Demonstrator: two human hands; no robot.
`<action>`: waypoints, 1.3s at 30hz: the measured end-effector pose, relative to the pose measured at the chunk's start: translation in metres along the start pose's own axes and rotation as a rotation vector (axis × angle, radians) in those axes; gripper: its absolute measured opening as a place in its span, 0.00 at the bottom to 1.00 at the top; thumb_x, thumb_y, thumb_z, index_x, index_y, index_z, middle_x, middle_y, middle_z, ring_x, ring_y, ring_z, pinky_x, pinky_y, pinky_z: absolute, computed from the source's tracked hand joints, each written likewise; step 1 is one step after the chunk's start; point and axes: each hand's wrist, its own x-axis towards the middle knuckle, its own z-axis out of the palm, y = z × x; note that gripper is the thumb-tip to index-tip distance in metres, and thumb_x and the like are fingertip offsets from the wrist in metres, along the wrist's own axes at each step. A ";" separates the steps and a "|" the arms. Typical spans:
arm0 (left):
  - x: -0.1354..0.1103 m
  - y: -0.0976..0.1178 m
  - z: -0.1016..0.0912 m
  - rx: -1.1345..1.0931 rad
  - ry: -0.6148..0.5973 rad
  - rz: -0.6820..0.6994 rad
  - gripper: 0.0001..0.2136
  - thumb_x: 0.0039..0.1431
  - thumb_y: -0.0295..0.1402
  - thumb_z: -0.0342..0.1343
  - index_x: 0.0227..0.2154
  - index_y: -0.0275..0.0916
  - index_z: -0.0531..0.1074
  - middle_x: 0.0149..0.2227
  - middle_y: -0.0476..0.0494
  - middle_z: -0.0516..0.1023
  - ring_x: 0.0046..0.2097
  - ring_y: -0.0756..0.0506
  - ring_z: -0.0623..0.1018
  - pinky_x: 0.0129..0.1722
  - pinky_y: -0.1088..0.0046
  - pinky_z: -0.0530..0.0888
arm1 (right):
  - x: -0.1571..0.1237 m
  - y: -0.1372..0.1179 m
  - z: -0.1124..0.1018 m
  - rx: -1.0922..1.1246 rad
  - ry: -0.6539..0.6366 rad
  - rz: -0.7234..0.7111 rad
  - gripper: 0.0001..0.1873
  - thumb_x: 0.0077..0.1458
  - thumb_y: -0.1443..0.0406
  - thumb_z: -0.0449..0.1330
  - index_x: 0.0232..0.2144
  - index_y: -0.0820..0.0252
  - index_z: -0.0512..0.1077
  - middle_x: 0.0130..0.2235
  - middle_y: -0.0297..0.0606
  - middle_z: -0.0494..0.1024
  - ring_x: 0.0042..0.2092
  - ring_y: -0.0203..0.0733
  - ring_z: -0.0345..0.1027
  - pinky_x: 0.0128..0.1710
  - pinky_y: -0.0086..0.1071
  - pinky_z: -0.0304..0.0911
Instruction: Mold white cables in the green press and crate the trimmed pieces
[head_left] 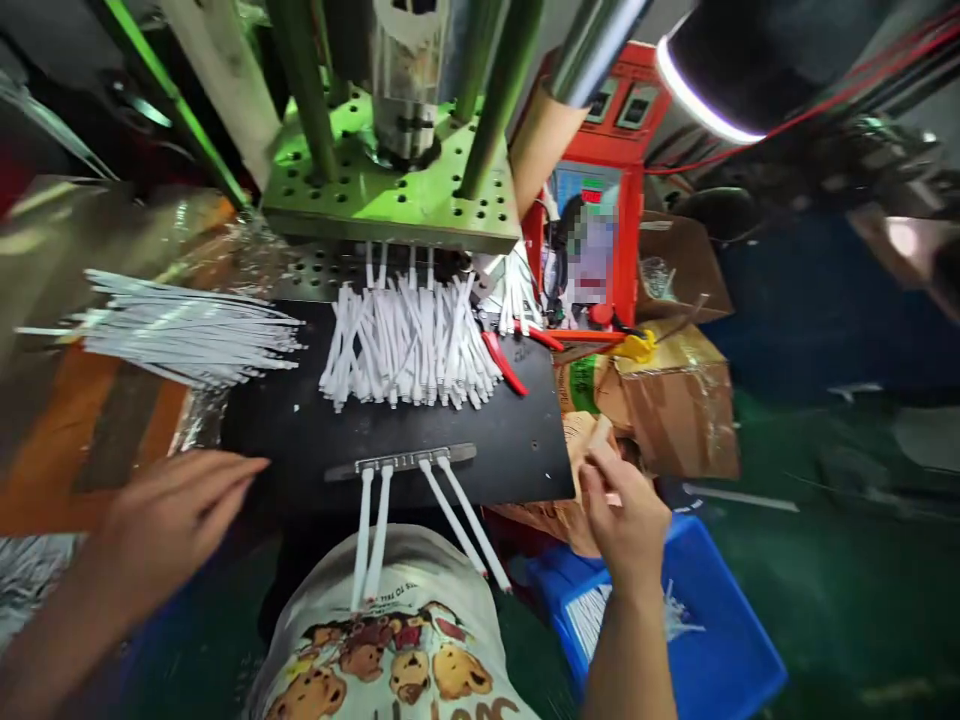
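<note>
My left hand (180,520) is off the left edge of the black work board (300,430), fingers stretched out and nothing visible in them. My right hand (622,505) hovers above the blue bin at the right, fingers bent and close together; whether something small is between them is hidden. On the board near my body lies a slotted metal bar (405,461). Two pairs of white cable-like strips (379,530) are seated in it, their free ends hanging toward my lap. Behind it is a pile of short white strips (412,345) with small end pieces.
A press with a drilled metal plate (390,200) stands over the board's back. Long white strips (187,330) lie left. Red-handled pliers (504,362) rest right of the pile. A red control box (634,240), cardboard box (682,410) and blue bin (720,610) stand right.
</note>
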 end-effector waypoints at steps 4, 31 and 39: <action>0.022 0.046 0.039 -0.076 -0.070 0.188 0.21 0.65 0.23 0.50 0.60 0.40 0.65 0.47 0.41 0.76 0.47 0.44 0.75 0.50 0.64 0.72 | 0.013 -0.090 0.016 0.417 -0.159 -0.569 0.24 0.61 0.71 0.59 0.57 0.45 0.71 0.44 0.41 0.77 0.43 0.45 0.72 0.43 0.40 0.70; 0.082 -0.050 0.013 0.470 -0.046 0.103 0.09 0.68 0.25 0.47 0.38 0.38 0.73 0.41 0.41 0.76 0.46 0.42 0.75 0.49 0.58 0.66 | 0.161 -0.290 0.112 -0.153 -0.484 -0.946 0.11 0.66 0.67 0.54 0.38 0.60 0.77 0.38 0.43 0.76 0.37 0.41 0.72 0.34 0.30 0.60; 0.081 -0.029 -0.021 -0.184 0.527 0.054 0.05 0.65 0.24 0.56 0.39 0.40 0.74 0.35 0.51 0.77 0.37 0.52 0.77 0.38 0.74 0.74 | 0.171 -0.346 0.144 -0.227 -0.614 -0.965 0.14 0.57 0.78 0.55 0.43 0.68 0.76 0.41 0.52 0.78 0.43 0.49 0.73 0.41 0.34 0.63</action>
